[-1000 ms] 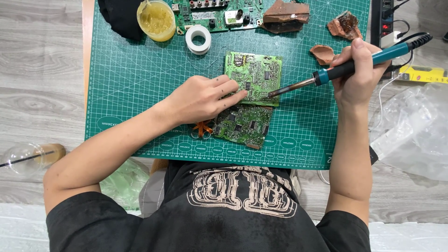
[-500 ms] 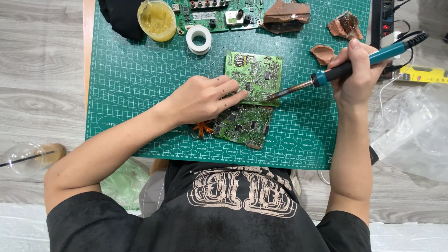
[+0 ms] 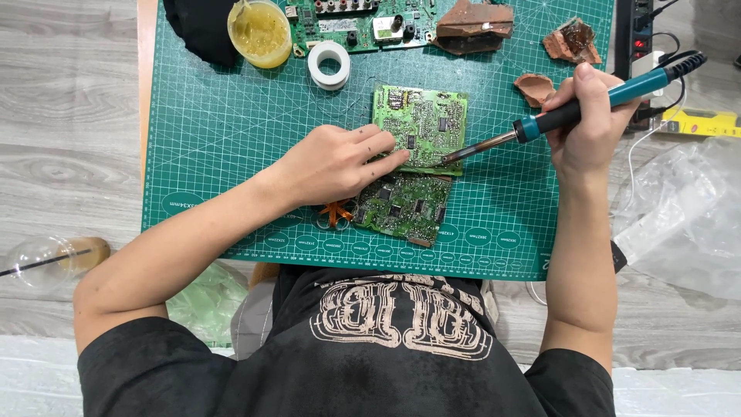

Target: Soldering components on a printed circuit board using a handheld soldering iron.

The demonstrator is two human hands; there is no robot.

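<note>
Soldering iron [image 3: 587, 108] with a teal handle, dark grip and long metal tip sits clamped in the right hand [image 3: 590, 127], fingers wrapped together around the grip, its tip touching the lower right edge of a square green printed circuit board [image 3: 423, 126] lying flat near the middle of a green gridded cutting mat [image 3: 231, 131]. The left hand [image 3: 336, 164] rests palm down on the mat just left of that board, fingers together and stretched out, the fingertips [image 3: 395, 157] pressing on the board's lower left part. Directly below, touching or nearly touching it, lies a second, darker green circuit board [image 3: 403, 207], tilted slightly; a small orange-handled tool [image 3: 334, 213] peeks out beside its left edge, partly under the left hand. Along the mat's top edge stand a round tub of yellow flux paste [image 3: 259, 32], a white roll of tape [image 3: 329, 63], a long green circuit board with connectors [image 3: 351, 19] and several brown broken shards [image 3: 475, 23]. A crumpled clear plastic bag [image 3: 687, 216] lies off the mat to the right, on the grey wood-grain surface [image 3: 69, 139].
</note>
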